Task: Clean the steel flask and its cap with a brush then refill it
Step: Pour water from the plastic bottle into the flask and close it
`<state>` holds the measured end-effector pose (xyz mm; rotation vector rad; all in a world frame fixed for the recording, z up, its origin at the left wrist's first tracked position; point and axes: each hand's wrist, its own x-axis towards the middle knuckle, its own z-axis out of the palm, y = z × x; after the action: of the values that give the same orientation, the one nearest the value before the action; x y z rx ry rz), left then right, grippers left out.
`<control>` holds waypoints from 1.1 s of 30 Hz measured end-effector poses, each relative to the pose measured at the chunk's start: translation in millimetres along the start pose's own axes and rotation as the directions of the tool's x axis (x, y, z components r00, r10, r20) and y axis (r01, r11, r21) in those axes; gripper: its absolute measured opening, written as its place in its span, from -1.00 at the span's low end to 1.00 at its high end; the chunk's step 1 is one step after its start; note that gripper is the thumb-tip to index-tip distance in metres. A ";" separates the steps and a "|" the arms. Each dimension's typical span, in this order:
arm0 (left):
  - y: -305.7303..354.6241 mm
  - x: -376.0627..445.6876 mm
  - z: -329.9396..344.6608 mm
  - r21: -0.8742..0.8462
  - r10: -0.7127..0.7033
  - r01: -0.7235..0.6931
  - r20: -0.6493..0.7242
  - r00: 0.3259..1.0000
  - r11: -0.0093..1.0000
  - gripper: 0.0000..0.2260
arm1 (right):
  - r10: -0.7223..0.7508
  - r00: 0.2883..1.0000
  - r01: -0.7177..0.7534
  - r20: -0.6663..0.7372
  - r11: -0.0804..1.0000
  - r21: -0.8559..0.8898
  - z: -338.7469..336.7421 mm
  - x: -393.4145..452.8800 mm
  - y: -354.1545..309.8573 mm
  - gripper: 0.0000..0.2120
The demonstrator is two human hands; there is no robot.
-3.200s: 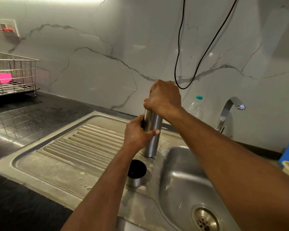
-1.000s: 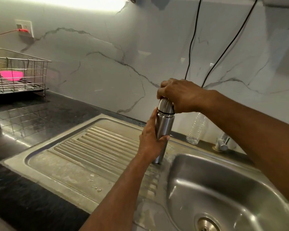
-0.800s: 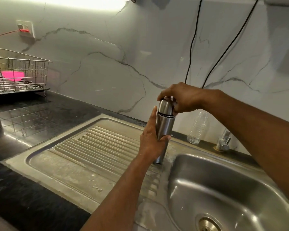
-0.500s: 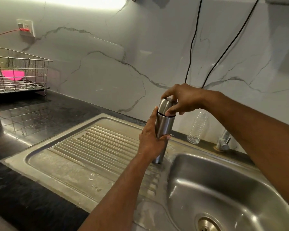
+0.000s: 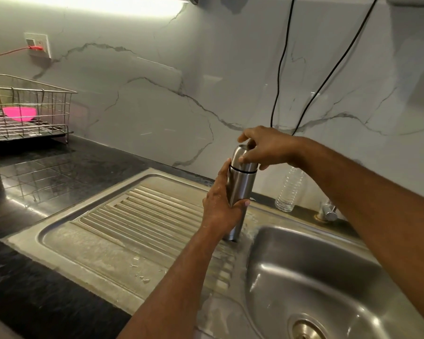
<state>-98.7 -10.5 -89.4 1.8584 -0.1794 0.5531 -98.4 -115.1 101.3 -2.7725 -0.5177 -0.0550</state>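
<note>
The steel flask (image 5: 239, 192) was stood upright on the drainboard (image 5: 123, 223) right at the lip of the sink basin (image 5: 328, 277), its body wrapped by the curled fingers of the left hand (image 5: 219, 206) while the cap (image 5: 242, 159), seated on top, was pinched by the thumb and fingertips of the right hand (image 5: 267, 148). Open ribbed steel was left to the flask's left. A clear plastic bottle (image 5: 289, 192) and the tap base (image 5: 328, 212) were set close behind it by the wall, two black cables (image 5: 279, 69) were hung just above the right hand, and a wire dish rack (image 5: 27, 108) was kept well apart on the dark counter (image 5: 47, 172).
</note>
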 end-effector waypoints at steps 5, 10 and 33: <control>-0.9 -0.5 0.4 -0.006 -0.009 0.008 -0.013 1.000 1.000 0.04 | -0.012 0.961 -0.090 -0.276 0.931 -0.353 15.1 6.5 -1.7 -0.39; 0.2 -1.0 -0.5 -0.021 -0.017 0.017 -0.012 1.000 1.000 0.03 | 0.032 0.979 -0.078 -0.200 0.970 -0.230 11.1 0.4 -3.3 -0.50; 14.5 -8.6 2.7 0.106 -0.037 0.050 -0.118 0.992 0.993 -0.01 | 0.207 0.879 -0.241 -0.430 0.970 -0.027 22.6 12.1 -20.7 -0.60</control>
<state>-111.1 -19.4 -81.6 1.9244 -0.0317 0.6497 -95.0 -85.4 87.3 -2.7542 -0.0797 -0.6240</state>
